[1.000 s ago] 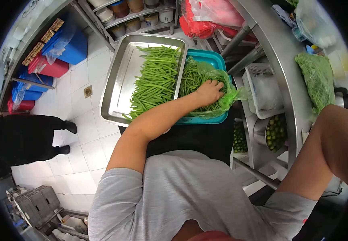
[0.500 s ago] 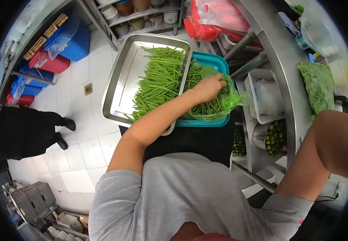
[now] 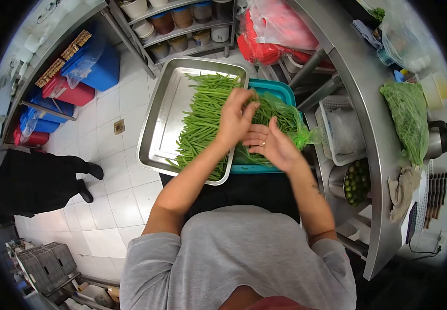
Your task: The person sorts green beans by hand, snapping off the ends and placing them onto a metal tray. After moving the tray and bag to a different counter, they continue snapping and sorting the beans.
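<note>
Many beans [image 3: 200,126] occupy the steel tray [image 3: 168,119], upper centre; others, the bag [image 3: 300,137]; left hand [image 3: 234,120] curls, contents indeterminable; right hand [image 3: 280,151] is open

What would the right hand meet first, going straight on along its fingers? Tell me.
The left hand, at its wrist, looks first in line for the right hand. Depth is unclear, though: it might pass underneath and meet the tray rim instead.

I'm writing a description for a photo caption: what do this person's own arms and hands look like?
Short gray sleeves; left hand and right hand ungloved. The right wears a gold-colored ring; its forearm has a small dark marking, too small to read.
</note>
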{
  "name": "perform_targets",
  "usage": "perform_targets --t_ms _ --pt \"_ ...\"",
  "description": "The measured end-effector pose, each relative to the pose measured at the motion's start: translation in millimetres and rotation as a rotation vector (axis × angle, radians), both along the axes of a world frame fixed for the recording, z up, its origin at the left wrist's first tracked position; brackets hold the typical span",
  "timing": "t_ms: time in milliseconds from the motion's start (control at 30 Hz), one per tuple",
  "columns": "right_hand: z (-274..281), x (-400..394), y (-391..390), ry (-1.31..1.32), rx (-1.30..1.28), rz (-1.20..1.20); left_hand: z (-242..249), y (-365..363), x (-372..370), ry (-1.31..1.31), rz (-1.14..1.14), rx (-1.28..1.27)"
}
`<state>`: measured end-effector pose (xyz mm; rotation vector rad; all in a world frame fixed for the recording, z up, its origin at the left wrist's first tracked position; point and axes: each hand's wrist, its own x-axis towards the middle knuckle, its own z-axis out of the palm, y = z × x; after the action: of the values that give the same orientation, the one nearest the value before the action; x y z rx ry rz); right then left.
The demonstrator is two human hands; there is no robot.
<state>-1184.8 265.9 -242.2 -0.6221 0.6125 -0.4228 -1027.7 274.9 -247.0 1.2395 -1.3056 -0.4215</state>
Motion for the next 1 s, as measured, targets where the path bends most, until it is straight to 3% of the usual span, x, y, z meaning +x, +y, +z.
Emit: perform_targets --t_ms 100,167,367,400,433,533,633,733,833,967,1000 --pt "-17 18 3 -0.222 0.18 -0.439 -13 28 -29 -0.121 -0.046 -0.113" --pt "-38 7 -13 -0.182 0.042 -0.39 -20 44 -45 -0.119 -0.099 -0.078" --pt "-32 -10 -32 0.028 -0.306 -0.246 -14 52 -23 -0.259 -0.371 0.034" --pt "-29 -12 -32 0.003 -0.261 -0.189 -10 49 -14 -0.259 -0.429 0.031" --pt "-25 -17 -31 -0.023 -0.214 -0.131 1 45 -7 -0.192 -0.361 0.159" --pt "-21 -20 -29 -0.014 -0.178 0.025 2 13 17 -0.19 -0.193 0.202" --pt "-17 -20 -28 0.018 -0.187 0.098 16 -5 28 -0.174 -0.423 0.386" --pt "-9 -21 -26 0.109 -0.197 0.098 4 -16 26 -0.368 -0.438 0.207" --pt "-11 -22 -26 0.194 -0.244 0.053 -7 -17 20 -0.544 -0.466 0.184" --pt "-4 -19 -22 0.283 -0.219 -0.022 -27 -7 -9 -0.743 -0.21 0.046" --pt "-1 -17 -19 0.304 -0.262 0.007 -36 -12 -9 -0.717 -0.162 0.147"
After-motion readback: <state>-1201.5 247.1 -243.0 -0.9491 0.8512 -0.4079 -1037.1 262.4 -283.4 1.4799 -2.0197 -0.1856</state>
